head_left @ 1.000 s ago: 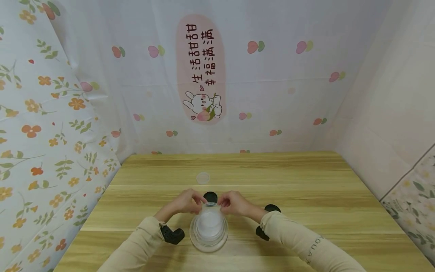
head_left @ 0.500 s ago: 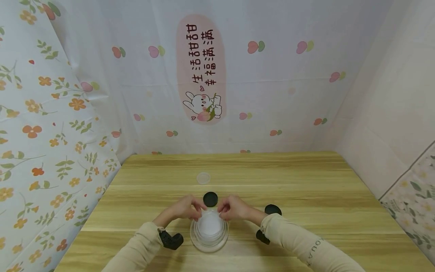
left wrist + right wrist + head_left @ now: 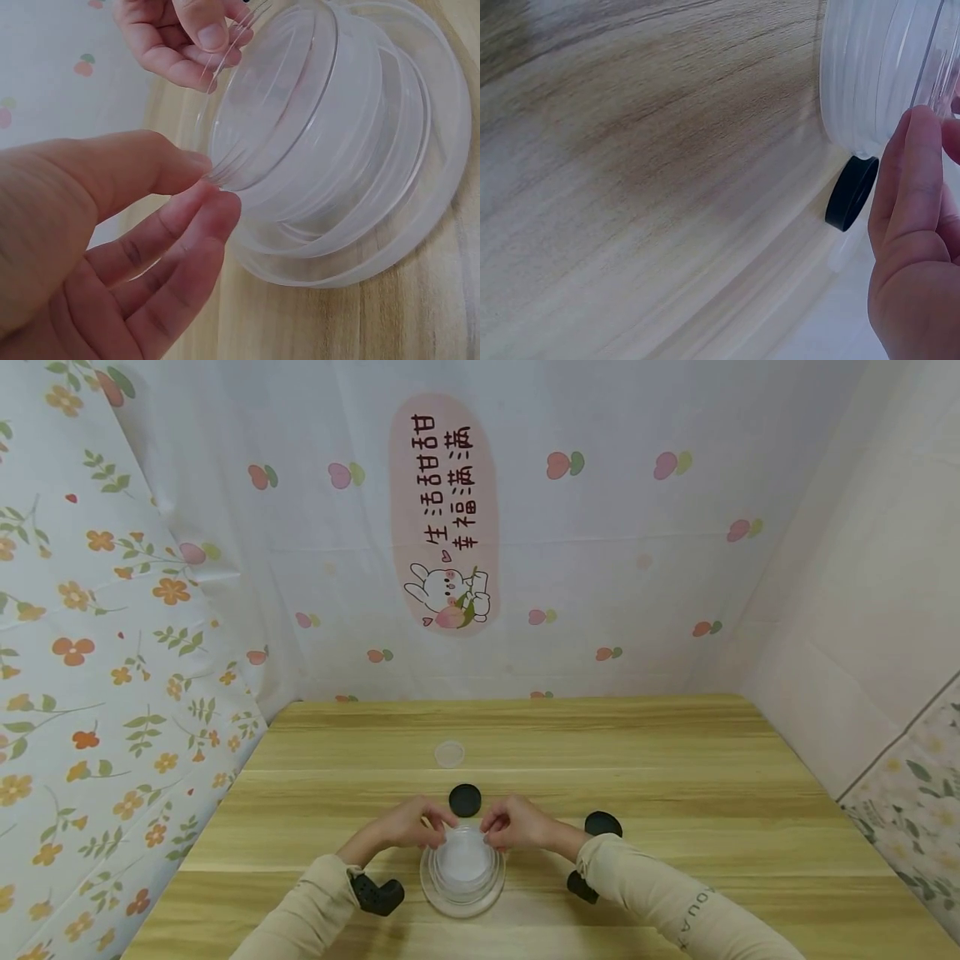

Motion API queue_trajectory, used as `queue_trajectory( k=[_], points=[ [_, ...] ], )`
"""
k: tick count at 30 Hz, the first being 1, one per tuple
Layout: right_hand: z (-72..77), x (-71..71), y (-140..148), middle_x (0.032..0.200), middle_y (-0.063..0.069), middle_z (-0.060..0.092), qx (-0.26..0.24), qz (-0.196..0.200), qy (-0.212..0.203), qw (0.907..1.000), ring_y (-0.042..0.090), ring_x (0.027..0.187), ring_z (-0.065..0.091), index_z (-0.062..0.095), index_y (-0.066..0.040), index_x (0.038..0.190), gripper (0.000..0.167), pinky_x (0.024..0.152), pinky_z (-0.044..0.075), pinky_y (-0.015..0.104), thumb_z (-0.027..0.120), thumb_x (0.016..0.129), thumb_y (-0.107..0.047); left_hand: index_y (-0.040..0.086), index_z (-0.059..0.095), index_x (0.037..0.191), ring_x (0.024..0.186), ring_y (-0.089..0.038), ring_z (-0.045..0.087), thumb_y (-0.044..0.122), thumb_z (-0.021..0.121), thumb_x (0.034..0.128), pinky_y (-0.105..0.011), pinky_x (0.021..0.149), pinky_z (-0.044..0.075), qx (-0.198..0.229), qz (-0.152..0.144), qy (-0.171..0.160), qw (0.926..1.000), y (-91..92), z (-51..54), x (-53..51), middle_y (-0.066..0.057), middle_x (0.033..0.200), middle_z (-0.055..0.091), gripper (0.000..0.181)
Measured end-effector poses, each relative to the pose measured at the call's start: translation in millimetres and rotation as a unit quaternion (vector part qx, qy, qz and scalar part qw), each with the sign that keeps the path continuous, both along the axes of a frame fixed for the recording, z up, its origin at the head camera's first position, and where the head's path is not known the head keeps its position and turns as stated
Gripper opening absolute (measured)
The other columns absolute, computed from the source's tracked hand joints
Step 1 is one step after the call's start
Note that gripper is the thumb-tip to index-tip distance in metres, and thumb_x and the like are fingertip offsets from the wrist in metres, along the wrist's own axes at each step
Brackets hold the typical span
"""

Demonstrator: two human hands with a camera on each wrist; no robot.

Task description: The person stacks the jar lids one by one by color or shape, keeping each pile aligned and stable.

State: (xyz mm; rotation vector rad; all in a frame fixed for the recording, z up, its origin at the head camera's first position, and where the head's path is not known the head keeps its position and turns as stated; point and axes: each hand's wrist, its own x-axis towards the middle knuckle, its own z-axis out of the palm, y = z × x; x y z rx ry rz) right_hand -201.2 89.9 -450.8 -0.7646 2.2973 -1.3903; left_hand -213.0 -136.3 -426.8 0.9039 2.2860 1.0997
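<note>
A stack of clear, round plastic pieces (image 3: 462, 885) stands on the wooden table, the widest at the bottom; the left wrist view shows the stack (image 3: 352, 150) from the side. My left hand (image 3: 414, 823) pinches the near edge of a thin clear round piece (image 3: 208, 120) at the top, thumb against index finger. Across from it, my right hand (image 3: 521, 823) holds the opposite edge of that piece with curled fingers. In the right wrist view my right hand (image 3: 919, 225) is beside the stack, its grip partly cut off by the frame edge.
A black round lid (image 3: 465, 800) lies just behind the stack, and a clear disc (image 3: 450, 754) farther back. Black devices (image 3: 377, 894) are strapped at both wrists. A patterned cloth (image 3: 600, 568) hangs behind the table (image 3: 675, 752).
Both hands have come slightly nearer the front with the clear piece, lowering it over the stack. The black lid, partly covered before, now shows fully.
</note>
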Motion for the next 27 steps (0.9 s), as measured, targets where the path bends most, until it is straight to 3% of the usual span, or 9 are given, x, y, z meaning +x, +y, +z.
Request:
queue_trajectory(
  k=[13,21,23,27],
  points=[
    [-4.9,-1.0,2.1,0.072,0.012,0.062,-0.016,-0.002,-0.028,0.9995,0.01,0.058,0.056,0.061,0.009,0.086,0.011,0.052,0.048,0.022,0.06,0.077,0.004,-0.007,0.061,0.101,0.061,-0.009,0.049,-0.004,0.057,0.077,-0.021,0.052,0.044,0.028,-0.01,-0.001,0.9996,-3.4,-2.1,-0.1,-0.011,0.076,0.06,0.024],
    [-5.1,-0.9,2.4,0.073,0.012,0.061,-0.014,-0.009,-0.04,0.9991,0.013,0.061,0.058,0.061,0.009,0.089,0.012,0.054,0.05,0.026,0.058,0.08,0.002,-0.01,0.06,0.101,0.071,-0.016,0.053,-0.007,0.057,0.0784,-0.021,0.057,0.045,0.035,0.013,0.003,0.9993,-5.3,-9.0,-1.4,-0.017,0.08,0.061,0.023],
    [-4.0,-0.9,2.7,0.073,0.009,0.061,-0.006,-0.014,-0.044,0.9989,0.012,0.062,0.057,0.061,0.008,0.089,0.012,0.055,0.051,0.027,0.057,0.082,0.001,-0.011,0.059,0.101,0.072,-0.017,0.054,-0.007,0.055,0.0794,-0.022,0.058,0.046,0.039,0.02,0.001,0.999,-4.3,-1.8,3.1,-0.018,0.079,0.06,0.023],
    [-4.0,-2.0,4.9,0.074,0.009,0.061,0.003,-0.022,-0.048,0.9986,0.014,0.065,0.058,0.062,0.006,0.091,0.012,0.057,0.051,0.03,0.055,0.084,-0.001,-0.011,0.059,0.102,0.068,-0.011,0.052,0.0,0.055,0.0817,-0.021,0.058,0.044,0.045,0.033,0.01,0.9984,-4.9,-1.0,3.9,-0.012,0.077,0.059,0.023]
  ],
)
